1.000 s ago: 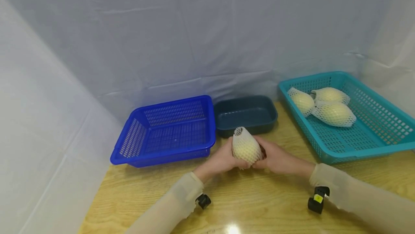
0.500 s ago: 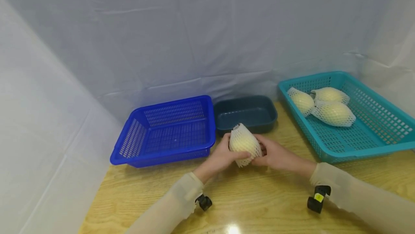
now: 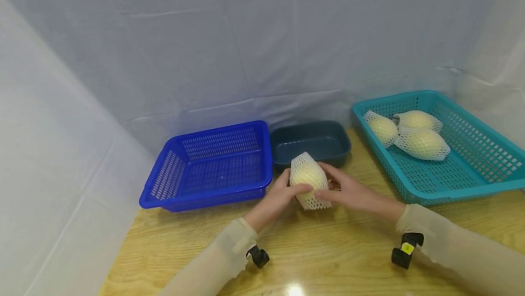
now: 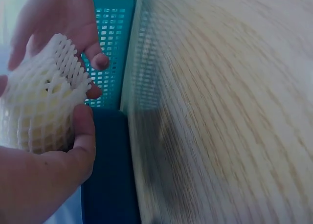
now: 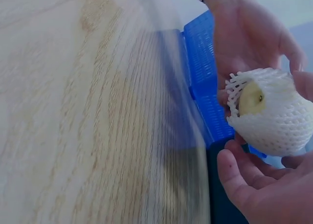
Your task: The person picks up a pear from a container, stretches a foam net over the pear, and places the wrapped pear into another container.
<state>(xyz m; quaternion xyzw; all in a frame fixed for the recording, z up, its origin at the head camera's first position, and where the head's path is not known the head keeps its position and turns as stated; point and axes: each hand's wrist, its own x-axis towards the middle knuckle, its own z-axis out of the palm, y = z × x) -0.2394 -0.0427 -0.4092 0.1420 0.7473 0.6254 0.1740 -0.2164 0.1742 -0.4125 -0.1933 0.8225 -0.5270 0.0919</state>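
A pale yellow fruit in a white foam net (image 3: 309, 175) is between my two hands, above the wooden table. My left hand (image 3: 279, 198) holds it, thumb on the near side and fingers round its left. In the left wrist view that thumb (image 4: 84, 131) presses on the net. My right hand (image 3: 353, 192) is close around the right side, its fingers reaching toward the back. In both wrist views its thumb (image 5: 232, 168) stands spread, a little apart from the net. The net's open end bares the fruit's yellow tip (image 5: 252, 99) in the right wrist view.
Behind the hands stands a dark teal tray (image 3: 340, 150). A blue basket (image 3: 221, 191) is to its left. The turquoise basket (image 3: 467, 191) on the right holds three netted fruits (image 3: 422, 143). Hanging sheeting (image 3: 246, 50) encloses the table (image 3: 328, 259).
The fruit has been turned and tilted up between the hands, its net's lower end now showing. My right thumb has shifted up along the near side while the left hand keeps hold.
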